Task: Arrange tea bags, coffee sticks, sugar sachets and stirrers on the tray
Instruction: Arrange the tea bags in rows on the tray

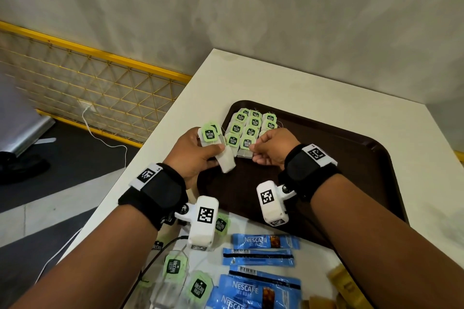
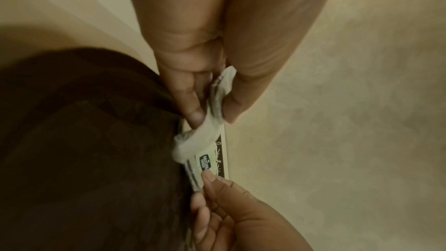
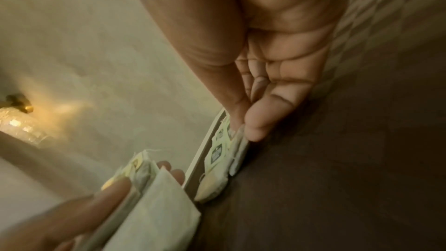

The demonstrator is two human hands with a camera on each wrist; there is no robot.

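Left hand (image 1: pixel 194 155) grips a small stack of tea bags (image 1: pixel 216 149), thumb on top, fingers curled under; green tag faces up at the far end of the stack. The left wrist view shows the same pinch: thumb and fingers (image 2: pixel 193 106) clamp the white bags (image 2: pixel 210 121).

Right hand (image 1: pixel 272 149) sits just right of the left one, fingers curled, tips on the near edge of a placed bag (image 1: pixel 246 145) in the laid-out group. The right wrist view shows thumb and fingertips (image 3: pixel 255 125) closed narrow on that bag's edge (image 3: pixel 239 146); pinching or only pressing, cannot tell for sure, looks like a pinch.

Placed bags (image 1: pixel 251 125) lie in overlapping rows on the brown tray (image 1: pixel 351 158), just beyond both hands, in the tray's far left corner. The tray sits on the white desk (image 1: pixel 301 78), under and to the right of the right hand.

Nearer than the wrists, on the desk: loose tea bags (image 1: pixel 185 281) under the left forearm, blue coffee sticks (image 1: pixel 261 256) between the forearms, some overlapping. Tan items (image 1: pixel 344 283) under the right forearm at the frame edge, too cut off to identify.

Both wrists wear black straps with white camera units (image 1: pixel 203 223). A yellow mesh fence (image 1: pixel 88 78) and a white cable (image 1: pixel 100 135) are off to the left of the left hand, on the floor side.
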